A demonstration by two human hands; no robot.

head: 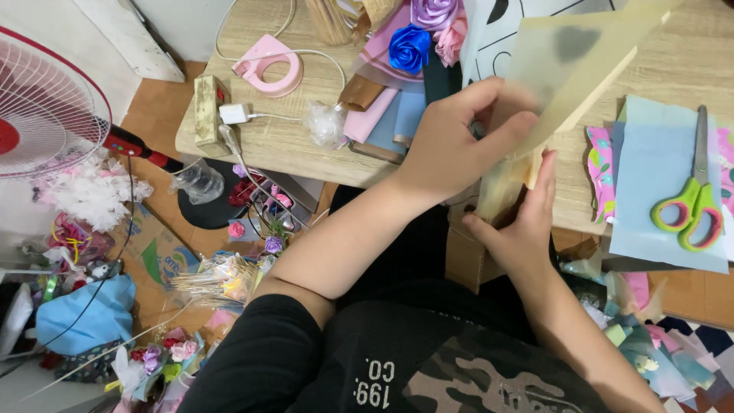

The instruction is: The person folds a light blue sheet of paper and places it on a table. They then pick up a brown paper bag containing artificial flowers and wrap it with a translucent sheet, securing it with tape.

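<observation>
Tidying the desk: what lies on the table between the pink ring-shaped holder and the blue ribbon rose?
In the head view, a bundle of wooden sticks lies between the pink holder and blue rose.

Setting: a home craft corner, worked from a low wooden table [267, 141] with the floor around it used as storage. Evidence on the table: ribbon roses [410, 47] at top centre, stacked coloured paper sheets [657, 191] with green-handled scissors [692, 203] at right, a pink tape dispenser [267, 65]. Domestic signs at left: a standing fan [46, 107], and craft scraps with small flowers [164, 356] on the floor at lower left.
</observation>
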